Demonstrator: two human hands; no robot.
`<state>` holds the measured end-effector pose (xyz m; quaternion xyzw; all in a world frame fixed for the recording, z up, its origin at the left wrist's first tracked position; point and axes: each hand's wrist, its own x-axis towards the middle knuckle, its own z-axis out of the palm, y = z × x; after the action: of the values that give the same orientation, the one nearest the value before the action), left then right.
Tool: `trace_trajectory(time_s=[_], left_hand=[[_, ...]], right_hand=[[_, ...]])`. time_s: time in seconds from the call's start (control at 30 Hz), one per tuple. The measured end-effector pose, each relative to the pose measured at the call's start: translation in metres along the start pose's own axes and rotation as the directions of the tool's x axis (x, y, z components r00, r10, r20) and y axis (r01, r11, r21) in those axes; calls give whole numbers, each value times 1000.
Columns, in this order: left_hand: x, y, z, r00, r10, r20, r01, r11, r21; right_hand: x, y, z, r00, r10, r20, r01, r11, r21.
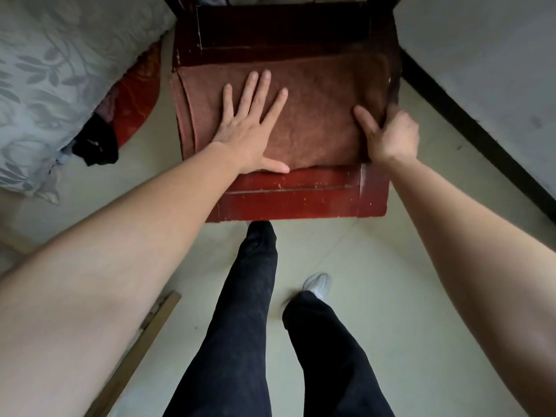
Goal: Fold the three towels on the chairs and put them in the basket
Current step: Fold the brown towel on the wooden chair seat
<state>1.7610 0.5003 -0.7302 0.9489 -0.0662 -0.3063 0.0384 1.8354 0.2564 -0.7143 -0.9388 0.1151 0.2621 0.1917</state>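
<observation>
A brown towel (319, 115) lies spread over the seat of a red-brown wooden chair (294, 194). Its left part hangs a little over the seat's left edge. My left hand (252, 127) lies flat on the towel's middle with the fingers spread and straight. My right hand (388, 133) grips the towel's right edge, thumb on top and fingers curled under the cloth. No basket and no other towel is in view.
A bed with a grey leaf-pattern cover (60, 70) stands at the left, with red and black cloth (126, 115) tucked beside it. A white wall with a dark skirting (469, 121) runs at the right. My legs (255, 326) stand on the pale floor before the chair.
</observation>
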Motion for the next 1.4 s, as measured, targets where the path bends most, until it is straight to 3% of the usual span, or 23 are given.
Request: trace_trajectory(time_s=[0.2, 0.33, 0.43, 0.53, 0.6, 0.67, 0.73, 0.8, 0.83, 0.87, 1.0, 1.1, 1.17, 1.23, 1.3, 1.4], left_hand=[[-13, 37, 20, 999, -18, 31, 21, 995, -96], [-11, 40, 24, 998, -66, 12, 67, 997, -44], [-14, 42, 13, 997, -55, 61, 59, 996, -74], [-26, 34, -8, 998, -59, -1, 57, 965, -256], [-40, 23, -20, 968, -210, -140, 130, 890, -437], [-56, 4, -23, 865, -483, -134, 273, 679, -681], [-70, -20, -24, 725, -683, 84, 338, 247, -908], [-81, -40, -25, 667, -646, 371, 259, -266, -928], [-87, -50, -24, 688, -567, 452, 212, -439, -873], [-92, -60, -21, 718, -503, 481, 187, -527, -829], [-104, -84, -4, 777, -412, 476, 173, -587, -791], [-106, -92, -1, 790, -385, 477, 186, -591, -785], [-108, -92, -2, 803, -365, 472, 193, -590, -784], [-109, -94, -2, 813, -340, 472, 205, -591, -780], [-106, -93, -4, 810, -328, 487, 226, -591, -774], [-99, -87, -5, 742, -354, 570, 370, -493, -787]], right_hand=[[-9, 29, -13, 998, 47, 50, -52, 995, 86], [-14, 37, -15, 991, 44, 123, -74, 964, 256], [-20, 36, -25, 971, 104, 213, -191, 876, 442], [-31, 25, -44, 950, 97, 297, -263, 760, 594], [-42, 8, -56, 937, 60, 345, -287, 697, 657], [-56, -17, -61, 927, 6, 376, -289, 651, 702], [-66, -44, -56, 939, -47, 339, -225, 663, 714], [-77, -69, -44, 961, -95, 260, -104, 747, 657], [-84, -83, -34, 964, -126, 232, -45, 788, 614], [-94, -97, -24, 962, -163, 220, 10, 824, 567], [-124, -139, 40, 883, -369, 290, 243, 888, 390], [-135, -146, 90, 696, -382, 608, 310, 924, 225], [-140, -143, 99, 619, -357, 700, 311, 929, 199], [-143, -135, 96, 670, -377, 639, 218, 923, 316], [-140, -122, 84, 778, -363, 512, 149, 900, 410], [-124, -101, 62, 914, -291, 282, 164, 903, 397]])
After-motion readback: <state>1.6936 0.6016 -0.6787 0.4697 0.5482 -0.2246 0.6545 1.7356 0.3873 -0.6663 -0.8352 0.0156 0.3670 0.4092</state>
